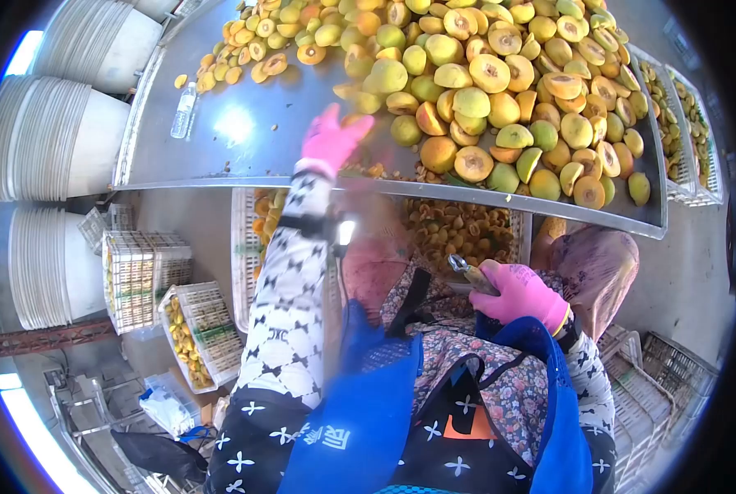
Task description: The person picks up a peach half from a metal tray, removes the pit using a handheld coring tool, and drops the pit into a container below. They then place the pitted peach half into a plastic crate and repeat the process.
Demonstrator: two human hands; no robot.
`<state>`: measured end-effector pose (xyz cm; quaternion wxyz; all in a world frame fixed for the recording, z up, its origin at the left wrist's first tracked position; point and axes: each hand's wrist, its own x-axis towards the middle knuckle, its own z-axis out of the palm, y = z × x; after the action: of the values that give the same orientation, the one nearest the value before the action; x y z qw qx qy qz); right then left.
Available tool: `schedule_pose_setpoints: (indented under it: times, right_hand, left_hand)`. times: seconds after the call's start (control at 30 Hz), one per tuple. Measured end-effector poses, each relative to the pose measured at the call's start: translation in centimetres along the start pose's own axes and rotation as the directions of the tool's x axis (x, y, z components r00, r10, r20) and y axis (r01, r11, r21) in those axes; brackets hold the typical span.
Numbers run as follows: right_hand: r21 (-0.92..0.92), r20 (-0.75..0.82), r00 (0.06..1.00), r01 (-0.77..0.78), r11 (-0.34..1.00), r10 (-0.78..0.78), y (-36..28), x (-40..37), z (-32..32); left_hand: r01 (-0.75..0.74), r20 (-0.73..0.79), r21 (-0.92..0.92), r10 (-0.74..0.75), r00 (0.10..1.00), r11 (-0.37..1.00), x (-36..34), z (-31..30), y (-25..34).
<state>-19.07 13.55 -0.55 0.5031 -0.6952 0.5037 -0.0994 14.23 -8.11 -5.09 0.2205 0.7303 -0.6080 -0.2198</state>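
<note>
My left hand [335,142], in a pink glove, reaches over the metal table with fingers spread, at the left edge of a heap of halved yellow peaches [489,74]. Its fingertips are close to the nearest fruit, and the palm side is partly hidden. Low in front of my lap, my right hand [520,294], also pink-gloved, is wrapped round the handle of a pitting tool [458,263]. The tool's looped metal head points up and left. Many of the fruit halves show brown stones or hollows at their centres.
The metal table [219,177] has a raised rim along its near edge. A water bottle [183,110] lies at its left. Below the rim stands a crate of small brown pieces [458,230]. Crates of fruit [191,342] and stacked white tubs [46,140] stand left; more crates [697,140] right.
</note>
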Motion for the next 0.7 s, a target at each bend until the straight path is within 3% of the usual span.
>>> schedule_pose_setpoints:
  times: [0.07,0.17,0.2,0.27,0.37,0.4,0.47,0.6,0.7]
  right_hand:
    - [0.012,-0.04,0.999,-0.011,1.0,0.011,-0.2,-0.2,-0.2]
    - [0.037,-0.151,0.988,0.044,0.998,-0.037,0.3,-0.7,-0.3]
    - [0.064,-0.185,0.981,0.063,0.996,-0.05,0.2,-0.7,-0.5]
    - [0.121,-0.255,0.964,0.106,0.987,-0.072,-0.7,-0.3,-1.0]
    - [-0.094,-0.483,0.807,0.34,0.936,-0.341,-2.2,1.3,-0.4]
    - [-0.146,-0.528,0.745,0.393,0.908,-0.408,-3.1,1.6,-0.5]
    - [-0.272,-0.532,0.726,0.342,0.9,-0.437,-4.1,2.1,-0.6]
    - [-0.494,-0.516,0.713,0.205,0.845,-0.475,-4.5,2.0,-0.6]
    - [-0.581,-0.487,0.732,0.136,0.803,-0.476,-4.3,1.6,-0.3]
  left_hand:
    - [0.026,0.064,0.285,-0.046,0.997,0.958,0.7,1.4,2.0]
    - [0.073,0.165,-0.113,-0.054,0.985,0.991,-0.8,0.0,1.7]
    - [0.29,0.347,-0.492,-0.12,0.93,0.821,-2.2,-1.3,2.5]
    - [0.296,0.394,-0.898,0.296,0.87,0.326,-5.5,-2.1,1.8]
    - [0.461,0.406,-0.886,0.398,0.823,-0.049,-11.4,-2.7,6.6]
    - [0.438,0.411,-0.899,0.347,0.843,0.003,-12.8,-2.3,7.9]
    - [0.403,0.416,-0.909,0.25,0.874,0.104,-15.3,-1.3,10.0]
    - [0.455,0.413,-0.889,0.348,0.841,-0.044,-17.8,-0.2,12.1]
    - [0.388,0.364,-0.922,0.359,0.86,0.005,-18.7,-0.5,13.0]
